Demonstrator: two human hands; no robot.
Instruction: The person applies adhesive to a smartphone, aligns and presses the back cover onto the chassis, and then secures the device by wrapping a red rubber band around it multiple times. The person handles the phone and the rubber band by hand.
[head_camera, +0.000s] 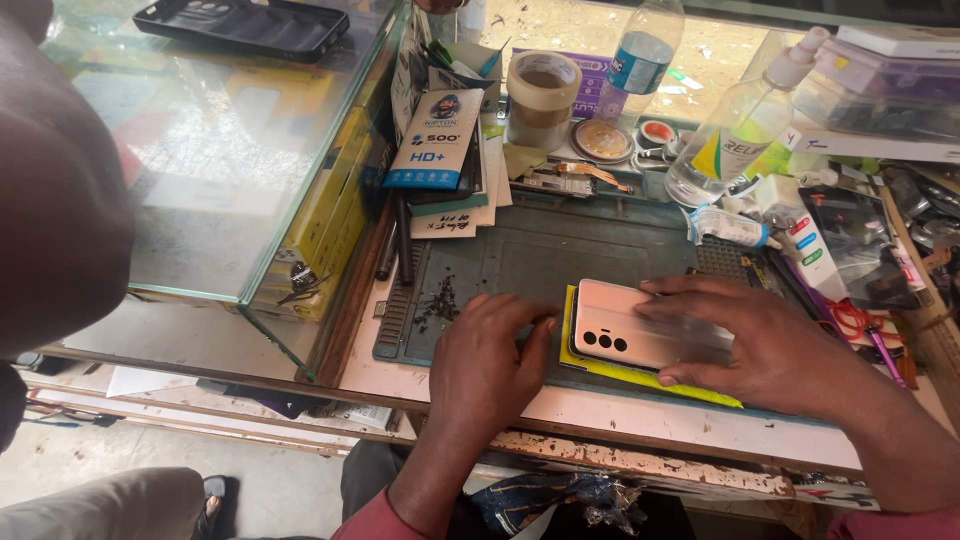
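A pale pink smartphone (625, 325) lies back side up, its camera lenses towards the left, on a yellow sheet (600, 368) over a dark green work mat (540, 250). My right hand (760, 345) rests flat on the phone's right half, fingers spread across its back and thumb at the near edge. My left hand (490, 360) lies on the mat just left of the phone, fingertips touching its left edge. Neither hand has lifted the phone.
A glass display case (230, 160) with a black phone case (245, 25) on top stands at left. Tape roll (542, 95), water bottle (640, 60), clear spray bottle (740, 130), glue tube (728, 228), small tools and packets crowd the back and right. Dark specks (438, 300) dot the mat.
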